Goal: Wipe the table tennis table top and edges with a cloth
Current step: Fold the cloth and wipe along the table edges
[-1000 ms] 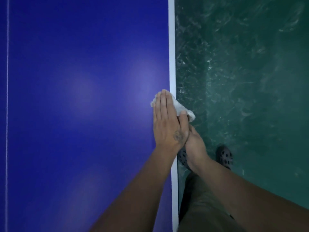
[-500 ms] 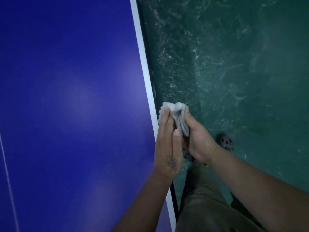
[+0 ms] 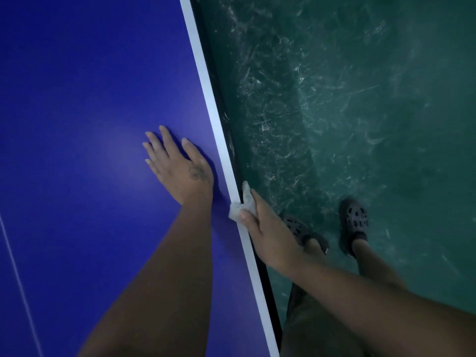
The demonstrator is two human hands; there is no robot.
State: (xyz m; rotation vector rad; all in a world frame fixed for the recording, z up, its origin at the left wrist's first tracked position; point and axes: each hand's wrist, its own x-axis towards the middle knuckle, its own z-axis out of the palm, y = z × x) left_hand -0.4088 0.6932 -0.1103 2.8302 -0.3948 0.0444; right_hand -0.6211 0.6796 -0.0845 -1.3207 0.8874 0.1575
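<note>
Edge-wiping: right hand [image 3: 268, 228] pinches the crumpled white cloth [image 3: 242, 206] over the blue table's white border [image 3: 206, 81]; left hand [image 3: 177, 163] rests flat, fingers straight. Next, I reckon, slide along.

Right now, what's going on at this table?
A person is wiping the side edge of the blue table. The right hand grips a bunched white cloth pressed over the white edge strip. The left hand rests flat on the top beside it, holding nothing. The person stands on the green floor in dark clogs.
</note>
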